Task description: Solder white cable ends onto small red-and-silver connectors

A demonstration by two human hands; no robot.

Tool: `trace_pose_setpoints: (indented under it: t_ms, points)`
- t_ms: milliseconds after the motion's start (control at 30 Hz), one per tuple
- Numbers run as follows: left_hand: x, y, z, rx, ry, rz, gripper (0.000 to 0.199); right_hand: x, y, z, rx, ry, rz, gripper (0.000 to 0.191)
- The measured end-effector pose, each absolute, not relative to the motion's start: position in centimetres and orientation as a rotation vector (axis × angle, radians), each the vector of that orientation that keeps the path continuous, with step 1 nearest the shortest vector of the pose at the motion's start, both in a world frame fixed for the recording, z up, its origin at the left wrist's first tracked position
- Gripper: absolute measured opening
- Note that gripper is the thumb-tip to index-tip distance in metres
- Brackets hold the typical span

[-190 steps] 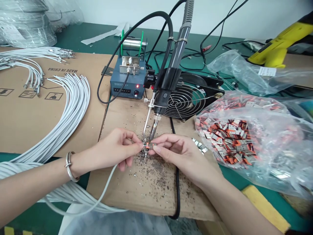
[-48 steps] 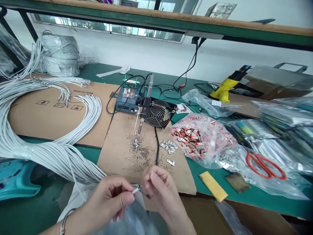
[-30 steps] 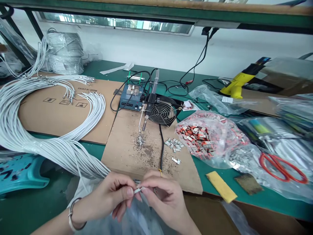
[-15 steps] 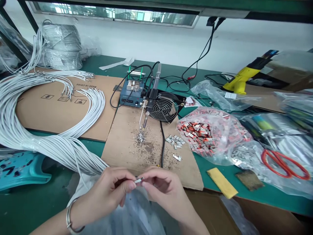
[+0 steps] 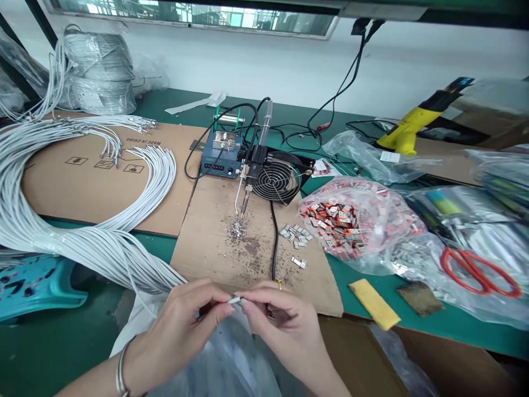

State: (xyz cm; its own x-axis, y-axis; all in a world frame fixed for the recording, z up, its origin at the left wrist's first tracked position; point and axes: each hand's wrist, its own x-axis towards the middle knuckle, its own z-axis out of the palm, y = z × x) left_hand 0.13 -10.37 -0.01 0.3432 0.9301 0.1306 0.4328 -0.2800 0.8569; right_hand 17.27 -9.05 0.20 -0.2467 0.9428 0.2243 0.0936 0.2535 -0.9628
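White cable end (image 5: 234,300): near part lost to us in the pinch of the left hand (image 5: 192,317); far tip covered by the right hand (image 5: 285,322); its fitting too small for us to identify.
Forearms (image 5: 101,375): both cut by the bottom edge.
Cable bundle (image 5: 103,253): runs past the left edge.
Teal tray (image 5: 66,300): also cut at left.
Soldering unit (image 5: 219,161): panel print too small for us to read.
Metal scraps (image 5: 237,229): too fine to count.
Clear bag (image 5: 386,212): folds blur some contents.
Window (image 5: 256,16): top cropped.
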Motion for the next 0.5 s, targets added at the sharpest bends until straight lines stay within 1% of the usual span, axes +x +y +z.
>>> trace_pose_setpoints:
  t_ms: [167, 500]
  points:
    - [0.14, -10.51, 0.19, 1.976, 1.203, 0.908, 0.012, 17.65, -9.19, 0.06, -0.956, -1.655, 1.085, 0.022]
    - [0.01, -10.44, 0.26, 2.143, 1.186, 0.962, 0.012, 17.91, -8.96, 0.22, -0.969, -1.668, 1.053, 0.022]
